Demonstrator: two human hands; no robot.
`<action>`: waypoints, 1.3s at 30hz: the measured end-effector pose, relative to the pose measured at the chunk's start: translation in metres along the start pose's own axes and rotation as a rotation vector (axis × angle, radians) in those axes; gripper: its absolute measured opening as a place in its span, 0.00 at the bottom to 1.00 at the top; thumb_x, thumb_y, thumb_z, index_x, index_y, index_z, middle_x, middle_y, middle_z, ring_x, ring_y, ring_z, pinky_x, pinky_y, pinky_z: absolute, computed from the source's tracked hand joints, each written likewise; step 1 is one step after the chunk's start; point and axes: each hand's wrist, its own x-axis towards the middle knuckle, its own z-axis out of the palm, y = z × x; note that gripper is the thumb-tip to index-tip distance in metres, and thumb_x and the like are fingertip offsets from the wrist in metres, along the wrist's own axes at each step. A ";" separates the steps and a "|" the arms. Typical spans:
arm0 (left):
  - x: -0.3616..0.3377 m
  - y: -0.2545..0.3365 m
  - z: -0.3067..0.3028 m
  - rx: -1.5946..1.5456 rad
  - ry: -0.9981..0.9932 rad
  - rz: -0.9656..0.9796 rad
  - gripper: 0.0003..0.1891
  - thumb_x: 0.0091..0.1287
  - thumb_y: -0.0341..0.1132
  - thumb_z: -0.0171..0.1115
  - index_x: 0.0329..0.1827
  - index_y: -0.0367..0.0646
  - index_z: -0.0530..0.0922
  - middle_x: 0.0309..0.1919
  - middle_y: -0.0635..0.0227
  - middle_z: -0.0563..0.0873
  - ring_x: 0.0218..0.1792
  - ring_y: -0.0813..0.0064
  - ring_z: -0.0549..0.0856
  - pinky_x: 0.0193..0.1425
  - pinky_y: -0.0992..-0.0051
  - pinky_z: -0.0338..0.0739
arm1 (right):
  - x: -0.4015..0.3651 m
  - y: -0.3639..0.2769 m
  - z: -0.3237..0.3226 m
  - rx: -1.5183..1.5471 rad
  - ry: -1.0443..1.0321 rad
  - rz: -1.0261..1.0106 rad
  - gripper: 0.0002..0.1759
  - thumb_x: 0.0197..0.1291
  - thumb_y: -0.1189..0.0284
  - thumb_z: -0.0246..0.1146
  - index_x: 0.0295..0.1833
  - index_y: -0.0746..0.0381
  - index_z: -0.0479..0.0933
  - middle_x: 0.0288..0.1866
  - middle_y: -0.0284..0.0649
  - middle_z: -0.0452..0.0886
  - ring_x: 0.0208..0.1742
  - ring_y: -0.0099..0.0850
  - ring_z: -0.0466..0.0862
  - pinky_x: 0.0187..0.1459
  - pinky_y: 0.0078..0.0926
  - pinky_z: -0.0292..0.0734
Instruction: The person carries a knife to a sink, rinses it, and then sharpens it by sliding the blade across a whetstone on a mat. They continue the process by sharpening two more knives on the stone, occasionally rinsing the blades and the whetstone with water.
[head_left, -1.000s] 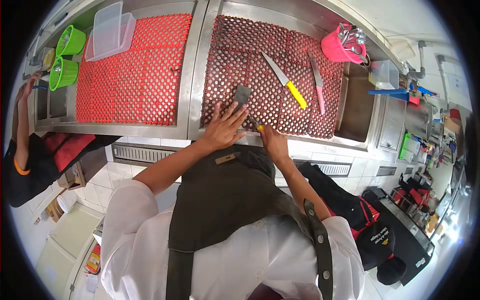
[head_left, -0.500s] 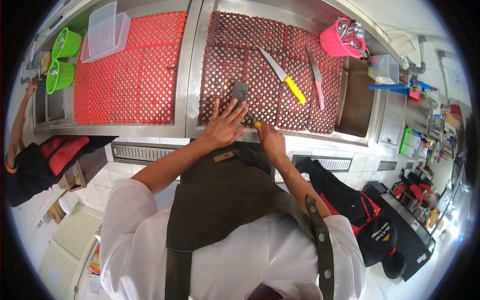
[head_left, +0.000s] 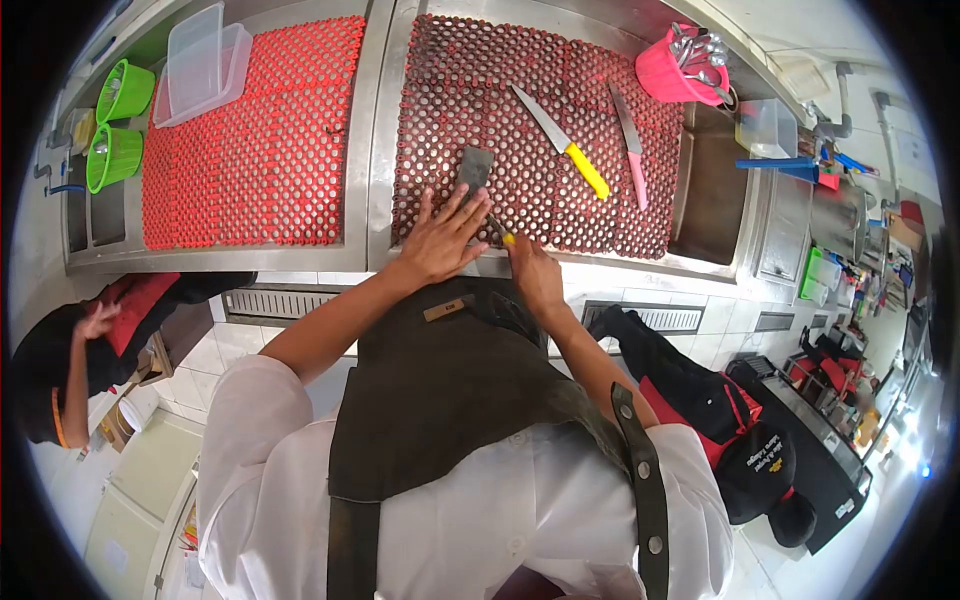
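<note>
A dark grey sharpening stone (head_left: 475,167) lies on the dark red mat, its near end covered by fingers. My left hand (head_left: 446,240) is flat with fingers stretched out, its tips on the stone and apparently pressing the blade there. My right hand (head_left: 535,279) is closed round the yellow handle of a knife (head_left: 510,239); most of its blade is hidden under my left hand. Two more knives lie farther right on the mat: one with a yellow handle (head_left: 588,171) and one with a pink handle (head_left: 638,180).
A pink bucket of spoons (head_left: 664,72) stands at the mat's far right corner, beside a steel basin (head_left: 708,200). Left are an orange-red mat (head_left: 245,170), clear plastic containers (head_left: 205,70) and two green baskets (head_left: 115,158). Co-workers (head_left: 50,350) (head_left: 690,385) stand at both sides.
My hands keep their hold, with only a slight shift at the stone. The left co-worker's hand has come away from the sink to the front of their body.
</note>
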 end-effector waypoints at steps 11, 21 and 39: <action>0.031 -0.018 -0.025 0.127 0.096 -0.082 0.39 0.79 0.62 0.44 0.85 0.46 0.56 0.87 0.69 0.54 0.87 0.60 0.49 0.81 0.30 0.41 | 0.053 -0.009 -0.009 0.075 -0.014 -0.009 0.15 0.79 0.62 0.54 0.48 0.64 0.74 0.40 0.54 0.85 0.33 0.54 0.88 0.32 0.50 0.84; 0.055 -0.037 -0.021 0.150 0.237 -0.090 0.39 0.80 0.60 0.43 0.85 0.43 0.57 0.87 0.64 0.54 0.86 0.57 0.49 0.78 0.25 0.43 | 0.103 -0.006 -0.004 0.107 0.192 -0.100 0.13 0.78 0.65 0.55 0.57 0.62 0.75 0.46 0.53 0.85 0.38 0.55 0.87 0.38 0.50 0.84; 0.032 -0.015 -0.031 0.117 0.173 -0.115 0.40 0.79 0.61 0.46 0.85 0.44 0.57 0.86 0.64 0.57 0.86 0.57 0.50 0.80 0.27 0.41 | 0.073 0.008 -0.003 0.272 0.054 -0.138 0.12 0.74 0.71 0.57 0.57 0.65 0.76 0.38 0.57 0.84 0.35 0.60 0.85 0.38 0.54 0.82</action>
